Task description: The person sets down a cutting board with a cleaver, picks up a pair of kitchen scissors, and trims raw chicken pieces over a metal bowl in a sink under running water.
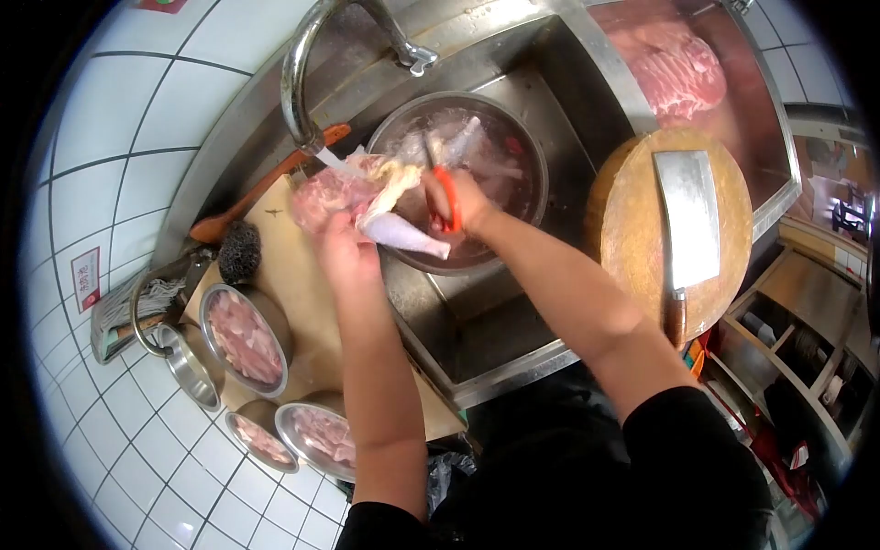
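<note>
My left hand (346,249) is closed around a raw poultry leg (403,236), its pale drumstick end pointing right and yellowish fat and skin showing on top. Kitchen scissors (447,200) with orange handles are in my right hand (471,203), their blades up beside the leg. Whether the blades touch the meat I cannot tell. Under both hands stands a round metal basin (542,183) of reddish water with poultry pieces (463,142) in it. A faucet (295,92) hangs over the meat, with water at its spout.
Right of the metal sink (587,87), a cleaver (687,220) lies on a round chopping block (632,229). A large piece of meat (683,78) sits in the far basin. On the left are metal bowls of cut meat (246,337), a scouring pad (240,252) and a wooden handle (252,197).
</note>
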Demonstrator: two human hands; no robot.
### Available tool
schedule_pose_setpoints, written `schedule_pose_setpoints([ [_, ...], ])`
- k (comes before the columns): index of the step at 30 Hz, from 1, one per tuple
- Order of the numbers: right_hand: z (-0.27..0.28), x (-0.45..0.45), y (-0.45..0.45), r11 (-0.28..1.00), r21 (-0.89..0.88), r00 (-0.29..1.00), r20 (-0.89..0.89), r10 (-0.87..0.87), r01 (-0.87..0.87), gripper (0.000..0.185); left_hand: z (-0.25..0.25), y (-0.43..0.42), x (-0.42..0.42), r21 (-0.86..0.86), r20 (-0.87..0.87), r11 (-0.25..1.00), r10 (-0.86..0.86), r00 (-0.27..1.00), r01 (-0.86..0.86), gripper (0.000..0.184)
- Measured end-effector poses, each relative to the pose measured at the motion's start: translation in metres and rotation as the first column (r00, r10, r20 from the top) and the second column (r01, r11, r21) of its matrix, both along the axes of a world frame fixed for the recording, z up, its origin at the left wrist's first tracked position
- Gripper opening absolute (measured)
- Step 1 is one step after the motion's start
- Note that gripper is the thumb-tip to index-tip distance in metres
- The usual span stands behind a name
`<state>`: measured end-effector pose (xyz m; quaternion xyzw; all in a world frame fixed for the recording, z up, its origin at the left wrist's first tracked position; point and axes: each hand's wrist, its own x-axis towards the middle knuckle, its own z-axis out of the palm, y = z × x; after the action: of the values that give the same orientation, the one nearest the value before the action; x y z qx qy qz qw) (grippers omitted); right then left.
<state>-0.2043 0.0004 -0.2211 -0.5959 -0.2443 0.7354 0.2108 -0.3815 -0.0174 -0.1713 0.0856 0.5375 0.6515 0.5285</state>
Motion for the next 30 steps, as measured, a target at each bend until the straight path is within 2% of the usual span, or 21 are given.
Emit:
schedule_pose_setpoints([
  [2,-0.006,0.009,0.004,1.0,0.004,0.999,0.032,0.029,-0.029,0.058,0.009,-0.001,0.008,-0.038,-0.035,0.998,0.053,0.998,-0.054,0.056],
  [3,-0.008,0.014,0.005,0.999,0.007,0.998,0.048,0.042,-0.042,0.06,0.001,-0.001,0.001,-0.046,-0.04,0.999,0.008,0.999,-0.01,0.061],
  [5,-0.008,0.021,-0.002,0.948,0.182,0.905,0.387,0.176,-0.263,0.059,-0.022,-0.005,-0.02,-0.067,-0.05,0.995,-0.08,0.996,0.077,0.072],
  [7,-0.005,0.024,-0.008,0.818,0.261,0.685,0.698,0.207,-0.513,0.06,-0.001,-0.004,-0.004,-0.042,-0.144,0.996,-0.078,0.986,0.073,0.069],
  [10,0.001,0.025,-0.013,0.621,0.363,0.523,0.847,0.09,-0.695,0.061,0.001,-0.001,0.005,0.057,-0.234,0.996,-0.048,0.971,0.063,0.066],
  [11,0.002,0.025,-0.013,0.63,0.364,0.52,0.851,0.074,-0.685,0.061,-0.002,0.0,0.006,0.1,-0.255,0.993,-0.034,0.966,0.061,0.065],
  [13,0.005,0.021,-0.009,0.649,0.368,0.514,0.857,0.042,-0.666,0.06,-0.005,0.0,0.002,0.065,-0.247,0.994,-0.072,0.966,0.09,0.066],
  [14,0.006,0.019,-0.005,0.72,0.403,0.618,0.785,0.047,-0.566,0.057,-0.006,0.001,0.001,0.049,-0.244,0.993,-0.09,0.966,0.105,0.066],
  [16,0.018,0.012,0.006,0.84,0.419,0.795,0.606,0.024,-0.345,0.052,0.008,0.003,0.016,0.056,-0.239,0.998,-0.028,0.971,0.043,0.055],
  [19,0.037,0.001,0.018,0.877,0.466,0.934,0.351,-0.061,-0.118,0.044,0.013,0.0,0.022,0.04,-0.241,0.998,-0.026,0.97,0.037,0.048],
  [20,0.02,-0.008,0.024,0.877,0.472,0.949,0.308,-0.07,-0.088,0.038,0.014,0.0,0.023,0.037,-0.241,0.998,-0.041,0.97,0.051,0.048],
  [23,0.031,-0.016,0.03,0.867,0.49,0.918,0.294,-0.264,0.092,0.034,0.026,0.004,0.035,0.025,-0.209,0.999,0.025,0.978,-0.02,0.045],
  [24,0.012,-0.022,0.032,0.74,0.618,0.859,0.197,-0.473,0.266,0.033,0.024,0.002,0.033,0.019,-0.206,1.0,0.019,0.978,-0.015,0.045],
  [25,0.009,-0.021,0.04,0.712,0.582,0.84,0.089,-0.535,0.392,0.03,0.02,0.001,0.028,0.014,-0.204,1.0,0.014,0.979,-0.011,0.044],
  [27,0.009,-0.015,0.053,0.628,0.469,0.748,-0.114,-0.654,0.621,0.025,0.013,0.0,0.019,0.005,-0.202,1.0,-0.017,0.979,0.019,0.046],
  [28,0.041,-0.011,0.061,0.601,0.308,0.67,-0.224,-0.708,0.738,0.016,0.008,0.0,0.014,-0.001,-0.2,0.999,-0.043,0.979,0.044,0.048],
  [30,0.051,-0.002,0.088,0.553,0.067,0.53,-0.399,-0.749,0.831,0.016,0.004,0.0,0.012,-0.016,-0.191,0.998,-0.066,0.979,0.065,0.049],
])
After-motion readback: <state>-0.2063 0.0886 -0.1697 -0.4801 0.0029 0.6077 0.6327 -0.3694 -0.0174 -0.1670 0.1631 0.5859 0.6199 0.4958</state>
